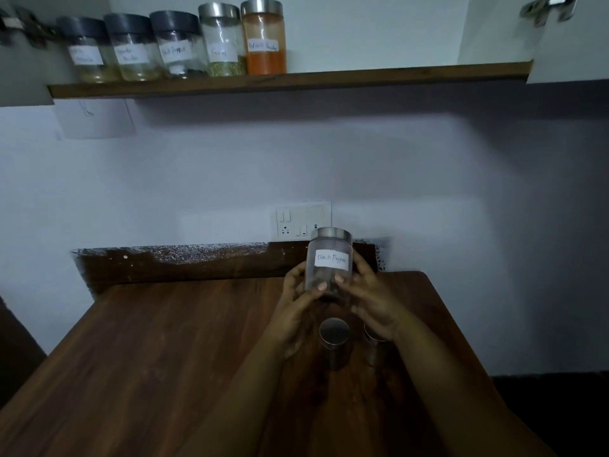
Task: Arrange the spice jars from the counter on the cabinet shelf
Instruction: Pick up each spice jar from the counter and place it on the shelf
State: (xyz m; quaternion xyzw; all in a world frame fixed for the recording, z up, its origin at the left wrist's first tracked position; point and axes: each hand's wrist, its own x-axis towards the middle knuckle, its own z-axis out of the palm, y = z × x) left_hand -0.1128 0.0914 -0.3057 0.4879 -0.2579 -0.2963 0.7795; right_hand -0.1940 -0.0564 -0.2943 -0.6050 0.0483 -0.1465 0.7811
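A clear jar with a steel lid and a white "Black Pepper" label [330,258] is lifted above the wooden counter [148,341]. My left hand [298,301] and my right hand [369,298] hold it from both sides, thumbs on its front. Below the hands two steel-lidded jars stand on the counter, one in the middle [334,341] and one partly hidden under my right wrist [374,346]. On the cabinet shelf [362,75] several labelled jars stand in a row at the left, ending with an orange powder jar [264,37].
A white switch and socket plate [301,221] sits on the wall behind the held jar. A dark backsplash strip [171,265] runs along the counter's far edge. Cabinet door hinges [547,8] show at the top corners. The shelf's right half holds nothing.
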